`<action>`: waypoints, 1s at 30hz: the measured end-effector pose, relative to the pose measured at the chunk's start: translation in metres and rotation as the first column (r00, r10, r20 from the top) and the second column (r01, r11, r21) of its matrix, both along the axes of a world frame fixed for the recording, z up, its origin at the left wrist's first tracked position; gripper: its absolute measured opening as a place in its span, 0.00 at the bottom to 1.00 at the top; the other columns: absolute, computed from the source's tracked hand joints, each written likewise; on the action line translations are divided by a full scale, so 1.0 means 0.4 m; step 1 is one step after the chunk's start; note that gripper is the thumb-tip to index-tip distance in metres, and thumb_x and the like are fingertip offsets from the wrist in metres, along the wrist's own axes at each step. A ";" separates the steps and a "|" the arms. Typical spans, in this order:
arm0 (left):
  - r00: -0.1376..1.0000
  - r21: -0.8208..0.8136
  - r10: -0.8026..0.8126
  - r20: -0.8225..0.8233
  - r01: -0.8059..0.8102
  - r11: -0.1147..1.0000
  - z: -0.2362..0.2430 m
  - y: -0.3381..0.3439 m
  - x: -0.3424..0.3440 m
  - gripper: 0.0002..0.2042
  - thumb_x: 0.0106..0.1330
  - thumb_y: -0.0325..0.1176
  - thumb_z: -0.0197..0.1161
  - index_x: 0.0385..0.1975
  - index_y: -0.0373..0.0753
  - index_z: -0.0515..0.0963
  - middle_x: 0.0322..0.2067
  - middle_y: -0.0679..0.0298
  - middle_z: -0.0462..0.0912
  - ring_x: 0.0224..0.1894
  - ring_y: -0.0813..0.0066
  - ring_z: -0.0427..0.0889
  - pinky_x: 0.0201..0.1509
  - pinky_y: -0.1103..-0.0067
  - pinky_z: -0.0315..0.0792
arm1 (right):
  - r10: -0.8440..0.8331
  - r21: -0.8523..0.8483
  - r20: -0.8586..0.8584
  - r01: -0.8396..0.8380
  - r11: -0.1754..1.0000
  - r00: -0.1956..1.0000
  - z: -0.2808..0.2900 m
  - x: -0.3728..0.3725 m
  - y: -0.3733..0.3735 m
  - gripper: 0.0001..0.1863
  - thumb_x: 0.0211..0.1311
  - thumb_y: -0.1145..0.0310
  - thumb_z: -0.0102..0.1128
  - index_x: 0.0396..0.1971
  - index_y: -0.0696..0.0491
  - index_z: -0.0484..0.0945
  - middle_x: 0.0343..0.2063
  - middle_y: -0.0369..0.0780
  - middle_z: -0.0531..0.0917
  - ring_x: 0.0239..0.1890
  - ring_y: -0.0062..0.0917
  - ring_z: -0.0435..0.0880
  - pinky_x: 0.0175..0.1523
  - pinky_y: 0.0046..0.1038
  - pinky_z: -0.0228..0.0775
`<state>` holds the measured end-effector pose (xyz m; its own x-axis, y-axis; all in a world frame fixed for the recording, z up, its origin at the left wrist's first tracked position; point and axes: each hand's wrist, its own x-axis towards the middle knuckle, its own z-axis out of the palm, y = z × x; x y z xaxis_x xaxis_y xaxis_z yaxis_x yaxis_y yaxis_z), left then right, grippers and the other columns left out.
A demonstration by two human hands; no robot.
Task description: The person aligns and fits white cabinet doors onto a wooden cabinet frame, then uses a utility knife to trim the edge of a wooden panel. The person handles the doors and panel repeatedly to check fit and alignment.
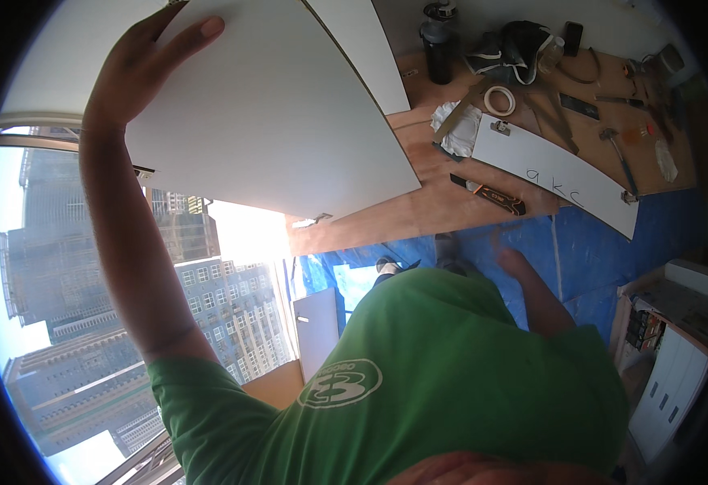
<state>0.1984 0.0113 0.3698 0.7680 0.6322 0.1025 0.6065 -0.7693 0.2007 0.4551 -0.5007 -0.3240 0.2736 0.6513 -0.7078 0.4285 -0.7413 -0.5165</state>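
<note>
My left hand (139, 77) grips the upper left edge of a large white cabinet door (281, 113). The thumb lies flat on its face, and the other fingers are hidden behind the edge. Metal hinges (313, 219) show along the door's lower edge. The door stands tilted over a brown wooden surface (354, 230). Low at my right side, my right hand (515, 260) hangs over a blue sheet, smeared and partly turned away. An orange and black utility knife (491, 194) lies nearest to it on the wood.
A narrow white panel (556, 174) with clip-like hinges crosses the wooden surface. Around it lie a tape roll (499, 101), a hammer (617, 153), a dark bottle (436, 48) and a black bag (524, 48). Left is a window (232, 299); right, a white cabinet (669, 388).
</note>
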 end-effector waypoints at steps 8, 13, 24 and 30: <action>0.999 0.060 -0.009 -0.050 0.013 0.998 0.000 -0.008 -0.013 0.39 0.67 0.66 0.62 0.64 0.35 0.79 0.47 0.52 0.88 0.49 0.61 0.86 0.59 0.69 0.75 | -0.437 -0.165 -0.137 0.414 0.895 0.889 0.106 0.045 -0.032 0.20 0.65 0.60 0.70 0.37 0.66 0.82 0.29 0.49 0.84 0.21 0.38 0.84 0.28 0.42 0.80; 1.000 0.042 -0.019 -0.003 0.019 0.999 -0.010 -0.024 -0.017 0.39 0.67 0.66 0.63 0.64 0.36 0.79 0.48 0.51 0.88 0.49 0.59 0.86 0.59 0.68 0.76 | -0.393 -0.180 -0.231 0.358 0.916 0.890 0.106 0.043 -0.005 0.17 0.63 0.63 0.73 0.43 0.59 0.82 0.30 0.46 0.83 0.21 0.33 0.84 0.27 0.40 0.79; 1.000 0.072 0.012 -0.017 -0.011 0.997 -0.003 -0.093 -0.013 0.39 0.64 0.66 0.68 0.62 0.37 0.81 0.45 0.51 0.90 0.46 0.58 0.89 0.55 0.66 0.80 | -0.108 -0.164 -0.212 0.073 0.984 0.971 0.136 0.030 0.038 0.12 0.63 0.67 0.71 0.43 0.55 0.83 0.32 0.41 0.86 0.29 0.25 0.86 0.35 0.32 0.78; 0.994 0.127 -0.105 0.043 0.099 0.987 -0.001 -0.162 -0.024 0.34 0.64 0.64 0.69 0.57 0.39 0.85 0.41 0.51 0.91 0.40 0.57 0.93 0.53 0.66 0.84 | -0.104 0.098 -0.259 0.134 0.986 0.960 0.326 -0.008 0.215 0.14 0.68 0.61 0.69 0.35 0.58 0.85 0.26 0.38 0.85 0.27 0.21 0.82 0.35 0.29 0.75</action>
